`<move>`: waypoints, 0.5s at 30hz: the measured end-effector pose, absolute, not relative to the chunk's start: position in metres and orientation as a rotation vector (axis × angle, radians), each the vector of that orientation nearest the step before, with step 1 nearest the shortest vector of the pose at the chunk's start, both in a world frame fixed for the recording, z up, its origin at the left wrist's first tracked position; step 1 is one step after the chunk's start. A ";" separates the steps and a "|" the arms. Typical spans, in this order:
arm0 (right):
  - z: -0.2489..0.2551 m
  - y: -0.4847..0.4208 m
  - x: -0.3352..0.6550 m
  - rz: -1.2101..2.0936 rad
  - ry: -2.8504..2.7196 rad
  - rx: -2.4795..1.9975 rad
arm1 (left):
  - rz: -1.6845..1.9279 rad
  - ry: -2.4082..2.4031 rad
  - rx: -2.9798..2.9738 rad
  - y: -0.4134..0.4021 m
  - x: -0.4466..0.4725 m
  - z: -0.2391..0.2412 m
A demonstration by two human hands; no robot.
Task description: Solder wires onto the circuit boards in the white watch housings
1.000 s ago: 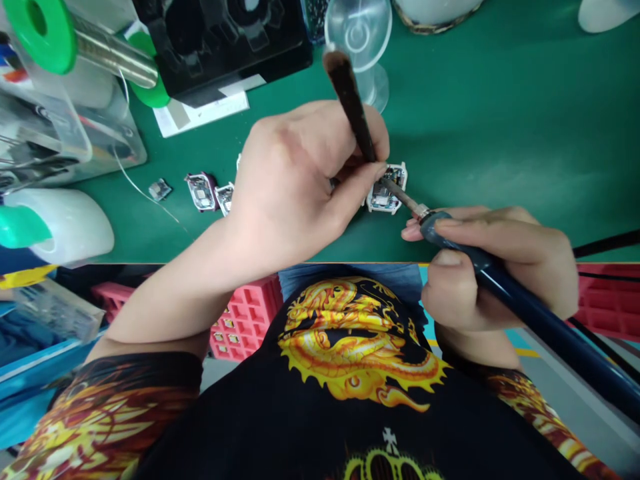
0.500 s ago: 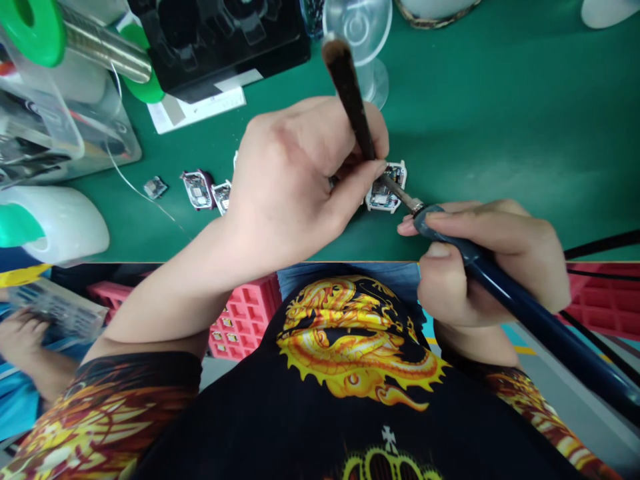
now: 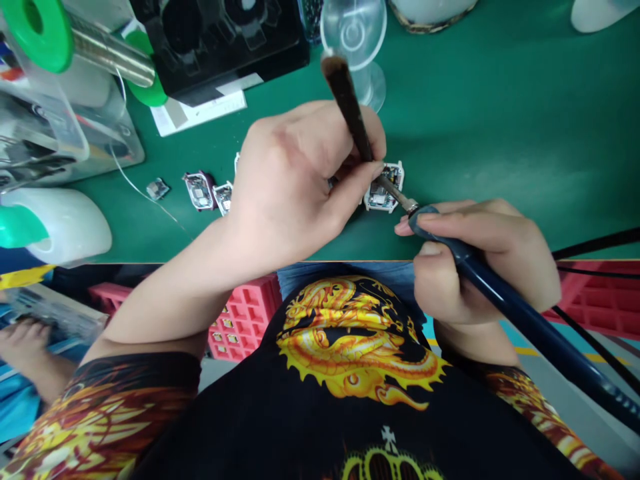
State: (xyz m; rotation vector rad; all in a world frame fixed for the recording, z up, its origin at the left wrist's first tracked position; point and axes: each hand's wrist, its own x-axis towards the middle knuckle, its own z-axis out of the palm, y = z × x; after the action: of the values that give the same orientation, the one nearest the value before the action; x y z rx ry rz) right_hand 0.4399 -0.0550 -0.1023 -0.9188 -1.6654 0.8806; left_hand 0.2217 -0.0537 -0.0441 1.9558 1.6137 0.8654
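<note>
My left hand [image 3: 295,173] is closed around a dark pair of tweezers [image 3: 353,110], its worn brown end pointing up. In my right hand [image 3: 485,260] is a soldering iron [image 3: 493,283] with a dark blue handle, gripped near its front. The iron's metal tip slants over a white watch case [image 3: 395,200] with a circuit board inside, close to my left thumb. The exact contact point is hidden by the thumb and tool. Left of my left hand lie a purple-edged watch case [image 3: 199,191], another white case [image 3: 223,199] partly covered, and a small loose module [image 3: 157,189].
A solder spool [image 3: 113,50] with green flanges trails wire across the green bench [image 3: 500,120]. Around it are a clear bin [image 3: 120,133], a tape roll [image 3: 75,223], a black box [image 3: 220,53] and a clear plastic cup [image 3: 353,33]. At lower left, a co-worker's hand [image 3: 25,340] shows.
My right hand and the soldering iron have shifted slightly left. My left hand keeps its grip over the watch case. The whole view has moved a little.
</note>
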 end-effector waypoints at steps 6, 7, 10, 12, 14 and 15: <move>-0.103 -0.061 0.456 0.935 -1.569 -0.879 | 0.850 1.583 2.015 -0.051 0.217 -0.048; -0.104 -0.061 0.457 0.952 -1.562 -0.883 | 0.849 1.577 2.025 -0.051 0.217 -0.048; -0.104 -0.058 0.454 0.875 -1.562 -0.923 | 0.845 1.591 2.038 -0.051 0.217 -0.048; -0.102 -0.055 0.447 0.775 -1.609 -0.952 | 0.838 1.625 2.039 -0.052 0.218 -0.048; -0.098 -0.053 0.439 0.731 -1.688 -0.980 | 0.850 1.614 2.070 -0.052 0.218 -0.048; -0.097 -0.053 0.436 0.733 -1.729 -0.999 | 0.848 1.607 2.082 -0.052 0.217 -0.049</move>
State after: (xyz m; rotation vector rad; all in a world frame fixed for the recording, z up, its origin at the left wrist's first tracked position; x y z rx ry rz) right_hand 0.4361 -0.0529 -0.0965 -0.9993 -1.7292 0.7335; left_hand 0.2174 -0.0522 -0.0486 2.0816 1.6071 0.8480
